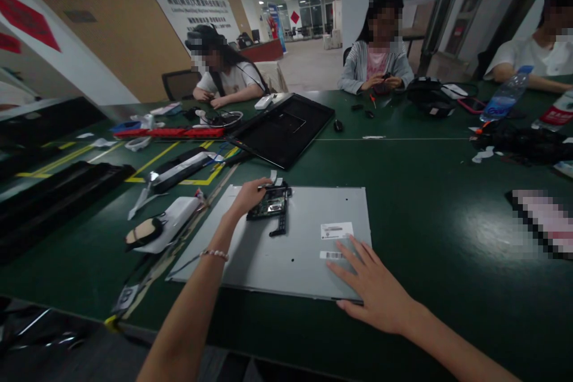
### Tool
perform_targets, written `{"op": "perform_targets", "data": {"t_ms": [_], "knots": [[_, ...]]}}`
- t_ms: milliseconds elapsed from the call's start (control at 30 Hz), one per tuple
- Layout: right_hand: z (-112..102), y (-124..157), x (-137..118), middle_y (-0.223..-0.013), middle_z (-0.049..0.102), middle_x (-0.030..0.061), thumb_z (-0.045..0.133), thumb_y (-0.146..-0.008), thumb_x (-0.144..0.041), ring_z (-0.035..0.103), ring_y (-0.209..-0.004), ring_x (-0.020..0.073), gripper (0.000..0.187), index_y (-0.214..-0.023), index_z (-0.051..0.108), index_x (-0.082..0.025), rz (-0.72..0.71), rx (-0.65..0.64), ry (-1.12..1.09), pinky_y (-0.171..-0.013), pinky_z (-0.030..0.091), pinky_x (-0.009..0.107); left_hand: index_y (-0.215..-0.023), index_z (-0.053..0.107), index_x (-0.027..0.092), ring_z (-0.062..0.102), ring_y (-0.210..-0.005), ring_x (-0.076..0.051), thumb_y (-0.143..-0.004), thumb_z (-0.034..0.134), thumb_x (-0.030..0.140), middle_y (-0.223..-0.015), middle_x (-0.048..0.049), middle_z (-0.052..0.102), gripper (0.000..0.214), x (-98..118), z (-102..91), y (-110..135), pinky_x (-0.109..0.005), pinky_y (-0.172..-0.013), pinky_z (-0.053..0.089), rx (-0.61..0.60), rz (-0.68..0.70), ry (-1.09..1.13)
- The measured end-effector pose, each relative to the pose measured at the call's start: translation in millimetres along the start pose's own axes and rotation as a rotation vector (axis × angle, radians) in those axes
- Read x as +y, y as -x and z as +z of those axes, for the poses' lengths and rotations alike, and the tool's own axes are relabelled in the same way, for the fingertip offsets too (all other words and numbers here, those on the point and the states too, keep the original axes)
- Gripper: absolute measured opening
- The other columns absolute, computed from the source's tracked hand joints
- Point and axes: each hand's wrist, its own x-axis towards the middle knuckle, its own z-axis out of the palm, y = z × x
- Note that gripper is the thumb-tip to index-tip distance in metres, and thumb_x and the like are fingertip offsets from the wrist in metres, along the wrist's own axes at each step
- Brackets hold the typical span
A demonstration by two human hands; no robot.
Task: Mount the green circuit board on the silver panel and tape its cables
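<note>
A grey metal panel (295, 250) with white barcode labels lies flat on the green table (425, 203) in front of me. Near its far edge sits a small green circuit board (272, 204) with a black bracket. My left hand (248, 196) reaches to that board, fingers closed on its left edge. My right hand (373, 286) lies flat on the panel's near right corner, fingers spread, holding nothing.
A black monitor shell (286, 128) lies beyond the panel. Black strips, a white cover (172, 221) and red parts (174, 132) crowd the left side. Three other people sit at the far edge. Water bottles (505, 95) and black cables (519, 142) are at the right.
</note>
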Motion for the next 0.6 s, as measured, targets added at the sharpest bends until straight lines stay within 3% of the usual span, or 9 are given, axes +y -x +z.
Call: {"op": "perform_targets", "data": {"t_ms": [133,267,433,600], "knots": [[-1,1,1,-0.167,0.002,0.0029,0.049,-0.092,-0.063,-0.007,-0.151,0.0346,0.072,-0.156,0.028,-0.035,-0.010,-0.002,0.009,-0.120,0.003,0.057,-0.133,0.058,0.016,0.052,-0.131,-0.021,-0.082,0.041,0.018,-0.140,-0.0077,0.058,0.054,-7,-6.0,26,-0.033,-0.111,0.038,0.116,-0.011,0.017],[2,4,1,-0.167,0.002,0.0014,0.048,-0.093,-0.063,-0.007,-0.151,0.0343,0.072,-0.156,0.028,-0.035,-0.033,0.008,0.028,-0.121,0.004,0.055,-0.136,0.053,0.014,0.051,-0.131,-0.023,-0.084,0.041,0.026,-0.141,-0.0109,0.056,0.054,-27,-11.3,60,-0.035,-0.113,0.037,0.244,-0.158,-0.064],[6,11,2,-0.167,0.002,-0.0003,0.046,-0.095,-0.062,-0.006,-0.150,0.0353,0.070,-0.156,0.026,-0.036,-0.033,0.004,0.047,-0.120,0.005,0.058,-0.131,0.053,0.009,0.052,-0.129,-0.031,-0.083,0.046,0.033,-0.136,-0.0183,0.058,0.054,-53,-20.4,98,-0.041,-0.109,0.040,0.201,-0.395,-0.167],[7,22,3,-0.167,0.004,-0.0016,0.048,-0.094,-0.060,-0.004,-0.150,0.0363,0.069,-0.156,0.026,-0.037,-0.028,0.013,0.055,-0.120,0.006,0.059,-0.130,0.054,0.008,0.058,-0.121,-0.031,-0.082,0.047,0.038,-0.132,-0.0195,0.060,0.057,-61,-21.5,114,-0.040,-0.104,0.044,0.137,-0.451,-0.081]]}}
